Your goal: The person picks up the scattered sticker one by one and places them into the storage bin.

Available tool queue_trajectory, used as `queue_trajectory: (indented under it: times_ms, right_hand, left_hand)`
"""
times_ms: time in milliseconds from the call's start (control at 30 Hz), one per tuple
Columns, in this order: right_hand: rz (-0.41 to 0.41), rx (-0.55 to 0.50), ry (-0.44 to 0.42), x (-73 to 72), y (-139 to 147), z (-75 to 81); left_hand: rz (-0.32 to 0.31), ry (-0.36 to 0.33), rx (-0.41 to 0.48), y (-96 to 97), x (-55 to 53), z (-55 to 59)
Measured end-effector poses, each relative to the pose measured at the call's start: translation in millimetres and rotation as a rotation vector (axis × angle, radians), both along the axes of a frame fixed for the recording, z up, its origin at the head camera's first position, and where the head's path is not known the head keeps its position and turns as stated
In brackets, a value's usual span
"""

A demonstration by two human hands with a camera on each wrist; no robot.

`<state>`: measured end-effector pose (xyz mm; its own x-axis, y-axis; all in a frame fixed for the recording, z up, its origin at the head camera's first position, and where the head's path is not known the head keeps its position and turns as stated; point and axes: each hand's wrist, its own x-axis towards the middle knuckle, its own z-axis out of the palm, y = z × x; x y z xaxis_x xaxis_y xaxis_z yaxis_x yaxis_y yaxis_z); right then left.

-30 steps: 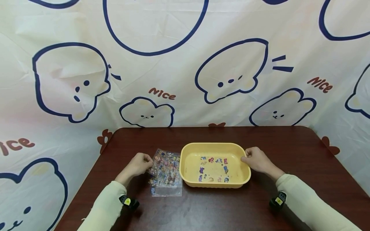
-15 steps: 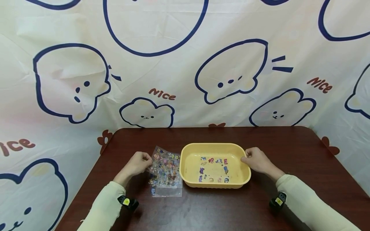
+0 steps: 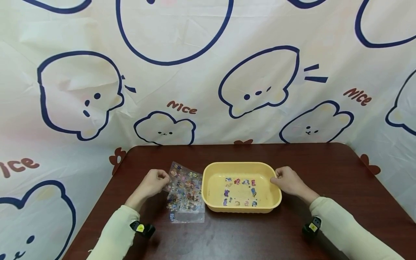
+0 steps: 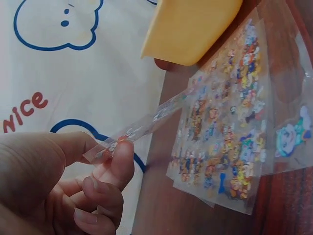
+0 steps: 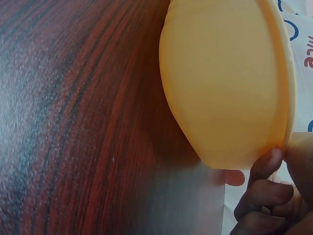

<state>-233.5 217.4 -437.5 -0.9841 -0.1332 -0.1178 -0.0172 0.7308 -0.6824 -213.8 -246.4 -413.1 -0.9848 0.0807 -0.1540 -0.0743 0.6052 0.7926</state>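
Between thumb and forefinger, my left hand (image 3: 152,183) pinches the edge of a clear sticker sheet (image 4: 146,117), lifted at that end. Beneath it lie more transparent sticker sheets (image 4: 220,122) printed with small colourful figures, left of the yellow basin (image 3: 242,209). My right hand (image 3: 288,181) grips the basin's right rim, thumb inside and fingers outside, as the right wrist view (image 5: 269,191) partly shows. On the basin's floor, several small pony-like stickers (image 3: 240,191) form a rough ring.
A dark red-brown wooden table (image 3: 240,238) carries everything. Behind it hangs a pale cloth (image 3: 208,83) with blue-outlined bears. Dark cameras (image 3: 143,229) are strapped to both wrists.
My left hand has moved slightly up and left, and the pinched sheet has shifted with it, away from the sheets below. The right hand and basin stay in place.
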Motion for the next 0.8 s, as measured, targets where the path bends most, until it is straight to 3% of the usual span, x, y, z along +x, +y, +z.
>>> queue_trajectory:
  times_ms: [800]
  right_hand:
    - [0.0,-0.009,0.015,-0.5,1,-2.5]
  left_hand:
    - [0.011,0.055,0.033,-4.4,2.2,11.8]
